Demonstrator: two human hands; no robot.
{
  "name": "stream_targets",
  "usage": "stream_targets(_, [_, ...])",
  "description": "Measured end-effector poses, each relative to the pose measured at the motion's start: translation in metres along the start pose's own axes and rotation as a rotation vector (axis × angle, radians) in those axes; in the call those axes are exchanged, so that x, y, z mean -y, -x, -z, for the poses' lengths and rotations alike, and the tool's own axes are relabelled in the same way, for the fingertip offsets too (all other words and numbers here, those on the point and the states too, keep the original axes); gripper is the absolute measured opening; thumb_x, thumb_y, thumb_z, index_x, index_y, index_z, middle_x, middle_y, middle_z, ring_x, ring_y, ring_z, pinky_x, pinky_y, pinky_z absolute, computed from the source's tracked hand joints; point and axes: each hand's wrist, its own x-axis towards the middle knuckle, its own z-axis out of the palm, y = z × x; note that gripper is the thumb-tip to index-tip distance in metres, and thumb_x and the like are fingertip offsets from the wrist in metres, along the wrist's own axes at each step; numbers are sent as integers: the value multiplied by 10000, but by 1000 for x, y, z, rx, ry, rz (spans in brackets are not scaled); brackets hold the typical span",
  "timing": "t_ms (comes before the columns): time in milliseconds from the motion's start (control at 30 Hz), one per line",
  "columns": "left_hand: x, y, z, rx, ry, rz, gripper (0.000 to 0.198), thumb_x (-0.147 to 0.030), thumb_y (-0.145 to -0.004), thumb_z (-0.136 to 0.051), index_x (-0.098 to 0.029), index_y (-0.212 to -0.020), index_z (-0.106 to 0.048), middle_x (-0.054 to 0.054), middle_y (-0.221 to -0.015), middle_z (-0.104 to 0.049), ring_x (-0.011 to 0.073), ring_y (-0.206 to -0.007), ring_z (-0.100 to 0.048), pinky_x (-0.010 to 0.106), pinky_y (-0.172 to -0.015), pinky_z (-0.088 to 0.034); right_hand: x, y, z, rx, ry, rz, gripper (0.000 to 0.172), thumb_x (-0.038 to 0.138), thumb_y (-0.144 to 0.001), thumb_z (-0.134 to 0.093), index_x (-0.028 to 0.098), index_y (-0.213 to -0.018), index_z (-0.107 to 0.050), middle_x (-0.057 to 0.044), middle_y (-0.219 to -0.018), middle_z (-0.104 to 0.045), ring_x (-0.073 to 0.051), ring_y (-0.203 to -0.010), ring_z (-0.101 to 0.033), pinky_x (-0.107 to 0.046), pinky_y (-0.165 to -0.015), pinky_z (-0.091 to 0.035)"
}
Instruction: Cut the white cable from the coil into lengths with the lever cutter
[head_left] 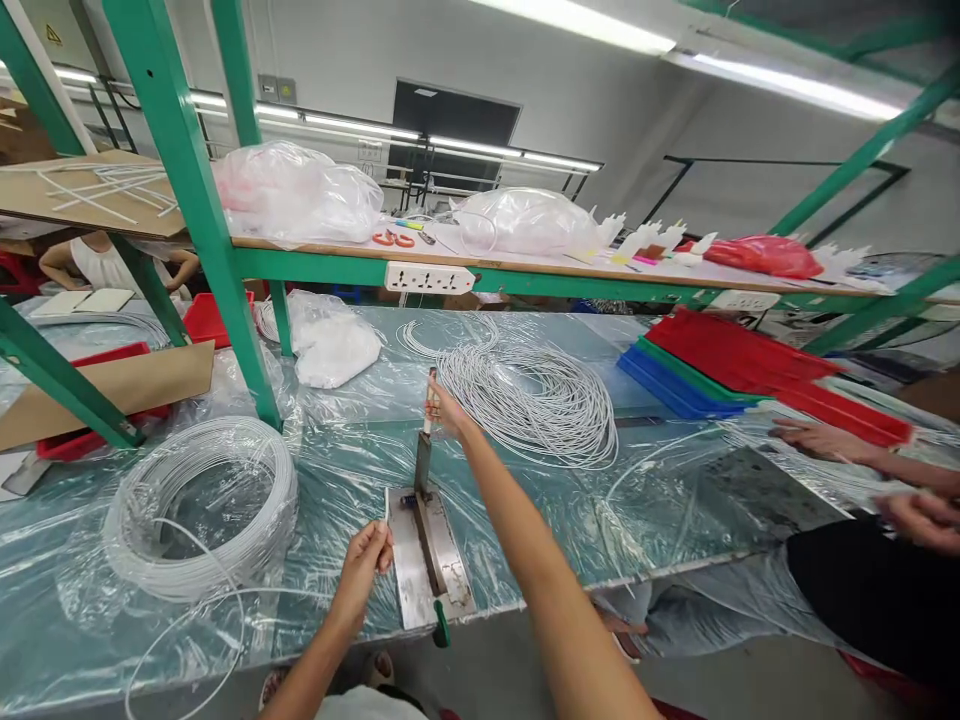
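Note:
My right hand (pixel 444 408) is closed round the raised handle (pixel 430 398) of a lever cutter. Its blade arm slopes down to a metal base plate (pixel 427 558) at the table's front edge. My left hand (pixel 366 562) is closed just left of the plate, pinching a short white tube piece (pixel 387 503) that stands upright. A large coil of white tubing (pixel 201 505) lies to the left, and a strand from it loops past my left arm. A second, looser coil (pixel 536 402) lies behind the cutter.
Plastic sheeting covers the green table (pixel 352 460). Green rack posts (pixel 196 210) rise at the left. Stacked red, green and blue trays (pixel 720 370) sit at the right. Another person's hands (pixel 817 440) work at the right. A shelf (pixel 525 265) above carries plastic bags and scissors.

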Motion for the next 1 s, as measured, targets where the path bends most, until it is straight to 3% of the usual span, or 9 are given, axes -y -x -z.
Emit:
stream_targets(133, [-19, 5, 14, -82, 223, -9, 438, -593, -683, -624, -170, -666, -508, -62, -488, -380, 63, -455, -313, 184, -473, -285, -7, -2, -17, -37, 59, 72, 526, 386, -822, -474, 164, -1281, -347, 13, -713, -517, -109, -596, -473, -218, -581, -390])
stream_targets(233, [-43, 6, 25, -206, 434, -51, 415, -495, -589, -756, -163, -670, -520, -65, -533, -400, 48, -454, -322, 162, -438, -303, -35, 42, -33, 37, 84, 131, 624, 314, -715, -607, 200, -1276, -360, 33, -723, -538, -110, -630, -498, -217, -600, -403])
stream_targets(333, [-69, 5, 26, -269, 582, -105, 375, -410, -576, -791, -164, -668, -523, -77, -517, -361, 44, -439, -317, 157, -425, -337, -85, 111, -59, 406, 140, 67, 687, 273, -470, -780, 200, -1104, -526, 41, -651, -569, -128, -561, -527, -231, -537, -414])
stream_targets(400, [-83, 3, 18, -224, 666, -109, 321, -368, -626, -766, -168, -661, -517, -83, -491, -330, 46, -426, -309, 160, -434, -357, -119, 156, -79, 913, 175, -6, 725, 337, -458, -794, 241, -1115, -502, 40, -693, -586, -121, -540, -533, -216, -491, -398])
stream_targets(467, [-92, 0, 5, -148, 734, -83, 274, -338, -690, -720, -172, -648, -507, -83, -477, -318, 48, -419, -310, 165, -446, -366, -142, 191, -95, 1016, 129, 37, 542, 494, -586, -711, 228, -1025, -536, 30, -704, -566, -103, -537, -523, -204, -490, -386])
stream_targets(567, [-95, -3, -14, -52, 631, -26, 225, -380, -749, -656, -175, -748, -565, -35, -575, -492, 89, -545, -480, 203, -562, -436, -147, 223, -97, 728, 123, 196, 500, 616, -806, -403, 156, -744, -590, -1, -626, -527, -94, -533, -492, -217, -529, -378])
stream_targets(700, [-80, 9, -17, 275, 86, 62, 491, -553, -753, -577, -210, -1105, -573, 64, -973, -637, 207, -950, -566, 302, -864, -413, -125, 246, -63, 370, 46, 226, 582, 629, -826, -349, 140, -663, -619, -5, -528, -495, -106, -505, -467, -235, -538, -374])
stream_targets(867, [-31, 44, 21, 671, -323, 285, 478, -621, -772, -487, -249, -1043, -616, 50, -931, -642, 203, -935, -561, 298, -890, -385, -115, 267, -7, 3, -25, 255, 558, 633, -801, -403, 152, -596, -597, 7, -434, -455, -110, -457, -426, -251, -543, -353])
stream_targets(1000, [4, 63, 69, 746, -448, 447, 522, -650, -729, -523, -226, -1022, -610, 32, -819, -605, 170, -767, -559, 274, -777, -430, -113, 262, 55, -297, -211, 280, 475, 594, -785, -485, 177, -558, -509, 39, -398, -387, -90, -433, -362, -218, -486, -306])
